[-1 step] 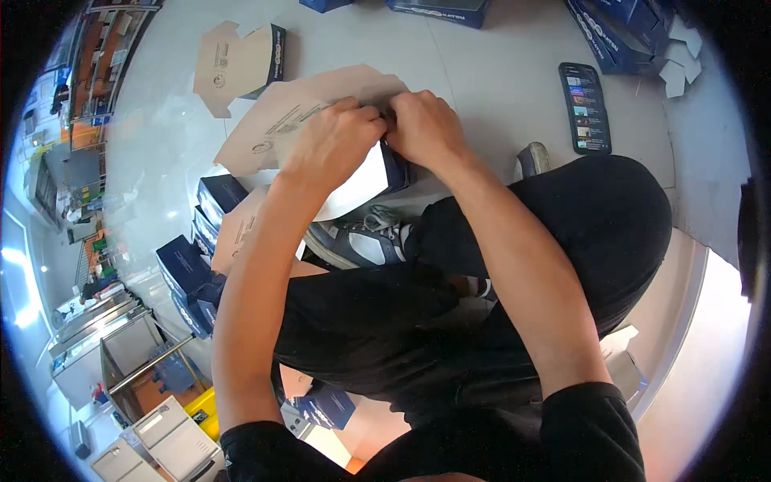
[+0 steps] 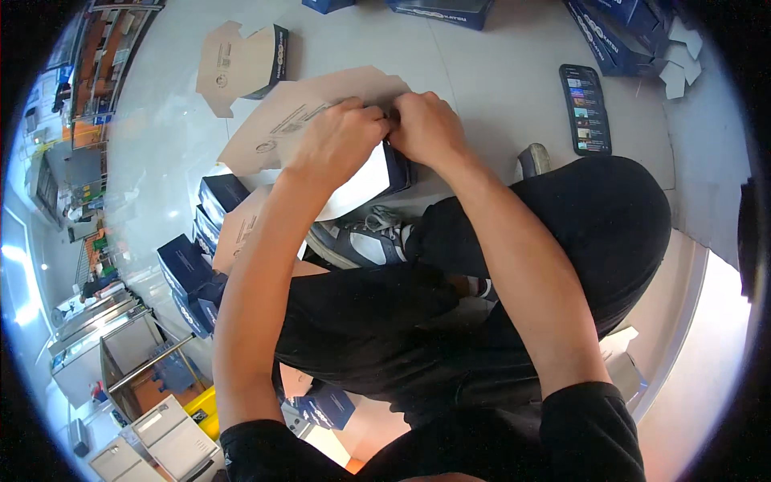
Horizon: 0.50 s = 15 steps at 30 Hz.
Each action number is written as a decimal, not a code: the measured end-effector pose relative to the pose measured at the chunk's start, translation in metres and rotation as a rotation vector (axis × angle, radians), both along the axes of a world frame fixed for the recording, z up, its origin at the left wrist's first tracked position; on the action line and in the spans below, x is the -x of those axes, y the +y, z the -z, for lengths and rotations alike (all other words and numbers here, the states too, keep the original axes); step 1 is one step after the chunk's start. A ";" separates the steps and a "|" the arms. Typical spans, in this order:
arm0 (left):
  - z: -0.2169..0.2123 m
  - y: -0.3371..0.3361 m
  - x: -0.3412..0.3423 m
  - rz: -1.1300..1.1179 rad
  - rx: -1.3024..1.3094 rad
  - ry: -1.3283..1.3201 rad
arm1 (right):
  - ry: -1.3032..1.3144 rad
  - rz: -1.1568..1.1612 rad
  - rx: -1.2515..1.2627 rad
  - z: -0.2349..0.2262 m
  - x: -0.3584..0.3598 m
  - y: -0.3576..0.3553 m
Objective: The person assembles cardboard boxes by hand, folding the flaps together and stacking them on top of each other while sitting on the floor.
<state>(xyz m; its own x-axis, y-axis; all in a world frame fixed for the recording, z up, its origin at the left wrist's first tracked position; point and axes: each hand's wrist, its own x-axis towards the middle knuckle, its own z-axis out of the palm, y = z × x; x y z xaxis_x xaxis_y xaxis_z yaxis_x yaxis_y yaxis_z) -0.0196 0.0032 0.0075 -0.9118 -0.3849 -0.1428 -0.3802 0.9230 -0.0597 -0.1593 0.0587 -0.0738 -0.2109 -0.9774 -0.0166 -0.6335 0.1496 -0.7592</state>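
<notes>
A partly folded cardboard box (image 2: 265,138) is in front of me, with a brown printed flap, a white face and a dark blue side. My left hand (image 2: 345,138) lies over it, fingers curled and closed on its far right edge. Close beside it, almost touching, my right hand (image 2: 426,128) pinches the same corner with bent fingers. The fingertips and the exact fold between them are hidden by the hands.
On the floor, another opened brown and blue box (image 2: 247,63) lies at the far left. Blue boxes (image 2: 186,265) are piled left of my arm, more blue boxes (image 2: 614,36) at the far right. A phone (image 2: 586,108) with a lit screen lies near my knee. My shoe (image 2: 369,245) is beside the box.
</notes>
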 end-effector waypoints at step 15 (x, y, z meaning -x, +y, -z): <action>0.003 0.044 -0.107 -1.052 0.158 0.319 | 0.065 -0.234 -0.144 -0.048 -0.006 0.018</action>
<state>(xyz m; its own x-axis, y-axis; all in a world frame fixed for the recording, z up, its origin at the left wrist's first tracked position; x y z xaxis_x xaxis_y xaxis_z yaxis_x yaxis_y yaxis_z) 0.0872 0.0473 0.0048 -0.1059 -0.9816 0.1587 -0.9883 0.1215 0.0921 -0.1529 0.0769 -0.0256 0.0154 -0.9882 -0.1526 -0.7105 0.0966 -0.6970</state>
